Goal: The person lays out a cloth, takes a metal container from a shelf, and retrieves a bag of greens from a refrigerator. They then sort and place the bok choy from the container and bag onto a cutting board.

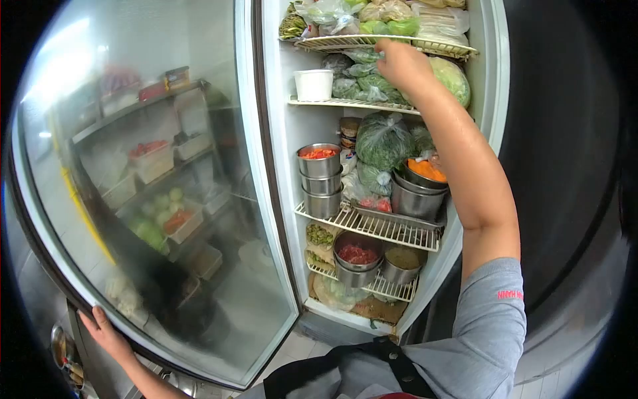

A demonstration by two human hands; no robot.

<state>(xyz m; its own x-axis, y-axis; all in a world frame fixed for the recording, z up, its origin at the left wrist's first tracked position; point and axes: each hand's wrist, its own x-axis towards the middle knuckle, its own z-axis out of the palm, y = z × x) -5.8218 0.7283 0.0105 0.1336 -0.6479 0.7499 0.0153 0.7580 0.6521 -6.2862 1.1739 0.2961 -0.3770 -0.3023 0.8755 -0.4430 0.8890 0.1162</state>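
Observation:
My right hand reaches into the upright fridge, just under the front edge of the top wire shelf. Bags of leafy greens lie right beside its fingers. Those fingers are mostly hidden by the back of the hand, so any hold on a bag cannot be made out. Low on the left, my left hand grips the outer edge of the glass fridge door, which stands wide open. A white tub sits left of the greens, and a pale green cabbage is behind my right forearm.
Stacked steel pots with chopped red food stand on the middle shelf, near a large bag of greens and a pot with orange pieces. Lower down are a pot of red meat and another steel pot. Bagged produce fills the top shelf.

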